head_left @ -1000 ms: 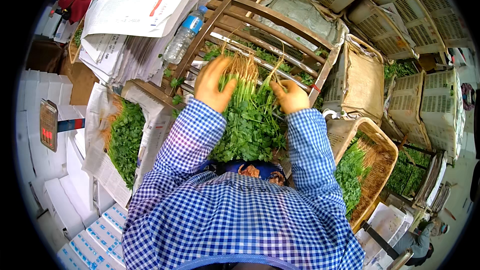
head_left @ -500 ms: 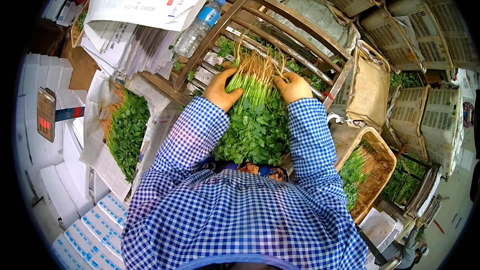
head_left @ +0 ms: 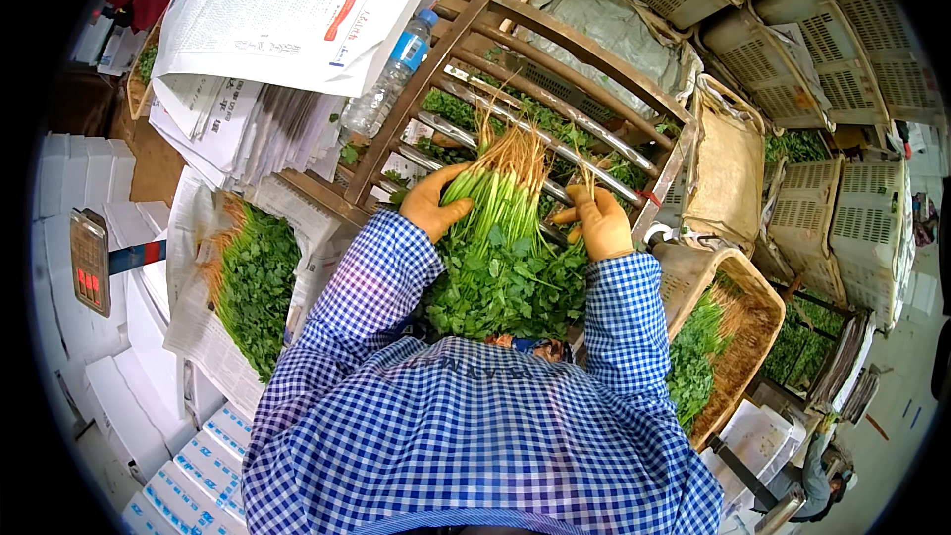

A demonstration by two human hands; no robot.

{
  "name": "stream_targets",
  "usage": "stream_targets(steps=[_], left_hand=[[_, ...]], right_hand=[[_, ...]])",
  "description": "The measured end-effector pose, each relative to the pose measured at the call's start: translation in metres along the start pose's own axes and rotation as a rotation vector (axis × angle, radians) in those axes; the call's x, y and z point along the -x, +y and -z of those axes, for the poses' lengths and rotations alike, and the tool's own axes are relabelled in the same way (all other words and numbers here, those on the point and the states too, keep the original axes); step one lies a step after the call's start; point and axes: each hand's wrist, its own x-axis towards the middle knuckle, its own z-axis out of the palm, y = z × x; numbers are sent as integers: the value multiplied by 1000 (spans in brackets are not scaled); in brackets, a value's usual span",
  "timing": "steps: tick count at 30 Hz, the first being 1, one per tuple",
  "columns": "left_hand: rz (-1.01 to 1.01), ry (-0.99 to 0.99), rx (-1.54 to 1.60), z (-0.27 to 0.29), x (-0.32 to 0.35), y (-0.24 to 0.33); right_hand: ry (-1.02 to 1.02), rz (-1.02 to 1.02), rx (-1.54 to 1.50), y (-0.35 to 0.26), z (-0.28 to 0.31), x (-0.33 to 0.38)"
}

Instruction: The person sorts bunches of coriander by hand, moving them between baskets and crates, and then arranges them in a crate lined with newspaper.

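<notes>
A thick bunch of coriander (head_left: 500, 277) lies before me, its pale stems and stringy roots pointing away and its leaves toward my body. My left hand (head_left: 434, 202) wraps round the left side of the bunch, thumb over the stems. On the right, a little apart from the main bunch, my right hand (head_left: 602, 224) pinches a few thin coriander stems (head_left: 586, 178) whose roots stick up above the fingers. Under the roots runs a brown frame with metal bars (head_left: 565, 151), with loose green sprigs among the bars.
At far left are a paper stack (head_left: 243, 129) and a plastic bottle (head_left: 391, 79). More coriander (head_left: 260, 282) rests on newspaper beside a display with red digits (head_left: 91, 263). A lined basket (head_left: 758, 337) holds greens at right; stacked crates (head_left: 822, 50) stand behind. Someone crouches at lower right.
My right hand has come away from the bunch, moving right and toward me with a few stems pinched. My left hand stays on the bunch, slightly nearer me.
</notes>
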Motion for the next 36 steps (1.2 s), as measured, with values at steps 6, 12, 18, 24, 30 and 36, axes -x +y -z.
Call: stream_targets(steps=[6, 12, 18, 24, 30, 36], left_hand=[[-117, 21, -107, -10, -9, -11], [-165, -151, 113, 15, -7, -10], [98, -189, 94, 1, -24, 18], [20, -314, 249, -7, -32, 0], [20, -280, 265, -11, -25, 17], [2, -207, 205, -7, -27, -10]], right_hand=[[3, 37, 504, -69, -68, 0], [53, 38, 199, -30, -30, 6], [35, 236, 1, -6, -42, -8], [-178, 310, -481, -12, -40, -13], [-167, 220, -317, -20, -44, -21], [-160, 153, -422, -7, -33, -13]])
